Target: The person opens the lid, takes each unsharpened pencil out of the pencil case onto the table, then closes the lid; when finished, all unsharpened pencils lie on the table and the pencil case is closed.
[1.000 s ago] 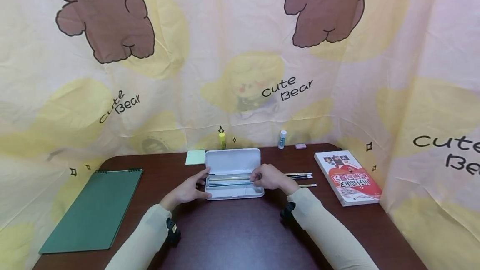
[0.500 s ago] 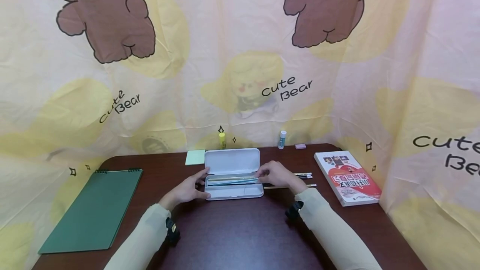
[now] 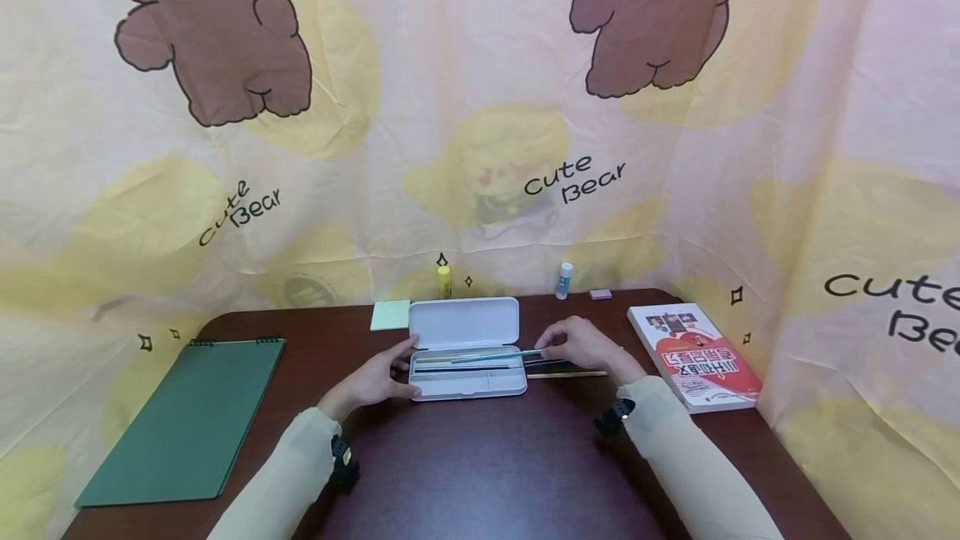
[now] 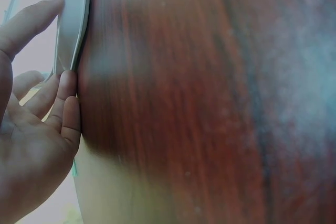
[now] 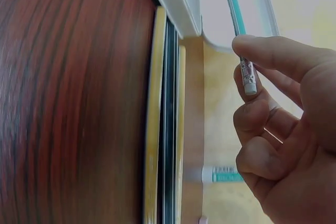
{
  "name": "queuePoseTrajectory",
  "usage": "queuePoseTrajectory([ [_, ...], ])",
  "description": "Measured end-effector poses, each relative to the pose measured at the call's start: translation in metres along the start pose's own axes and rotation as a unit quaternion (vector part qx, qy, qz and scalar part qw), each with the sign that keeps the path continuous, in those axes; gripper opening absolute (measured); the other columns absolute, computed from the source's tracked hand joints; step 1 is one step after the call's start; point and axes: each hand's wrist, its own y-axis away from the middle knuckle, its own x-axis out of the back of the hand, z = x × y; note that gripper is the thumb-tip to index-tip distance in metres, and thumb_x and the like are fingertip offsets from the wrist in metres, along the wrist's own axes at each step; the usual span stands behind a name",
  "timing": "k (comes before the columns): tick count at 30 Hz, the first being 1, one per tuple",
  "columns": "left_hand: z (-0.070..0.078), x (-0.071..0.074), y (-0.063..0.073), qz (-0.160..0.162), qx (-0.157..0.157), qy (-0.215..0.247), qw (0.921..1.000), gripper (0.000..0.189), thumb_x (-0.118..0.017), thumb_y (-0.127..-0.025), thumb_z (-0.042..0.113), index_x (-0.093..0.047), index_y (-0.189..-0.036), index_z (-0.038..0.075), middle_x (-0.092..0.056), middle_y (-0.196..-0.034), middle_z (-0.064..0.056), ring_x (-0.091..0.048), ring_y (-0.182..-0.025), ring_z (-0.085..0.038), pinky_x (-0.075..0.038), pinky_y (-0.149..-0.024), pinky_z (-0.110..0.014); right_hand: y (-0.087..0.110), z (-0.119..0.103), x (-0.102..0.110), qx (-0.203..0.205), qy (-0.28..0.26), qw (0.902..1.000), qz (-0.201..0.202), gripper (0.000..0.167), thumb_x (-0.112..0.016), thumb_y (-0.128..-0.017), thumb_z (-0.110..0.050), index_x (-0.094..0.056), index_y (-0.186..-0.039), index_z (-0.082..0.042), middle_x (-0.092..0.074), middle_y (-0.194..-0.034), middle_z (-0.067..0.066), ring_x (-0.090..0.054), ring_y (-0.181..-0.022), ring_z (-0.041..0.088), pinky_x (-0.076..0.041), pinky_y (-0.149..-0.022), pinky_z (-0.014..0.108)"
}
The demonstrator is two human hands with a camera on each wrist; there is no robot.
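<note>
A white pencil case (image 3: 463, 323) lies with its lid raised at the middle of the table, several pencils inside. My left hand (image 3: 367, 382) grips the case's left end, thumb at the front corner and fingers towards the back. Just right of the case, my right hand (image 3: 583, 344) pinches a teal pencil (image 3: 495, 357) between thumb and forefinger near its white eraser end (image 5: 250, 88). The pencil slants over the case, its other end above the tray. Beneath that hand, yellow pencils (image 5: 153, 114) and black pencils (image 5: 169, 114) lie on the table.
A green clipped pad (image 3: 187, 419) lies at left and a red-and-white book (image 3: 697, 357) at right. Along the back are sticky notes (image 3: 391, 315), a yellow highlighter (image 3: 445, 282), a glue stick (image 3: 564, 281) and a pink eraser (image 3: 600, 294). A bear-print curtain surrounds the table.
My right hand has moved right and a little up from the case, drawing the teal pencil rightwards and lifting it out of the tray. The left hand stays at the case's left end.
</note>
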Motion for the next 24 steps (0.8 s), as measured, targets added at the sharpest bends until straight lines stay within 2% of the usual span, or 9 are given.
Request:
queuePoseTrajectory([
  [10, 0.001, 0.000, 0.001, -0.001, -0.002, 0.003, 1.0000, 0.100, -0.088, -0.076, 0.032, -0.030, -0.158, 0.030, -0.051, -0.147, -0.003, -0.053, -0.125, -0.023, -0.041, -0.107, -0.049, 0.019, 0.022, 0.021, -0.040, -0.001, 0.9991, 0.015, 0.009, -0.072, -0.092, -0.020, -0.079, -0.096, -0.025, -0.076, -0.100, -0.006, -0.061, -0.095, 0.018, -0.048, -0.091, 0.044],
  [19, 0.002, 0.000, 0.001, 0.001, -0.004, 0.000, 1.0000, 0.099, -0.087, -0.077, 0.031, -0.030, -0.157, 0.029, -0.052, -0.146, -0.004, -0.053, -0.124, -0.024, -0.041, -0.107, -0.049, 0.037, 0.050, 0.036, -0.061, 0.003, 0.9978, 0.028, 0.012, -0.072, -0.092, -0.021, -0.079, -0.102, -0.021, -0.076, -0.102, -0.005, -0.061, -0.097, 0.019, -0.046, -0.091, 0.043],
  [24, 0.001, -0.001, 0.001, 0.001, -0.005, -0.001, 1.0000, 0.099, -0.087, -0.077, 0.030, -0.030, -0.158, 0.028, -0.051, -0.146, -0.004, -0.053, -0.125, -0.024, -0.041, -0.107, -0.050, 0.047, 0.067, 0.045, -0.078, 0.002, 0.9965, 0.029, 0.013, -0.071, -0.093, -0.023, -0.078, -0.103, -0.019, -0.075, -0.102, -0.003, -0.059, -0.095, 0.020, -0.045, -0.085, 0.038],
])
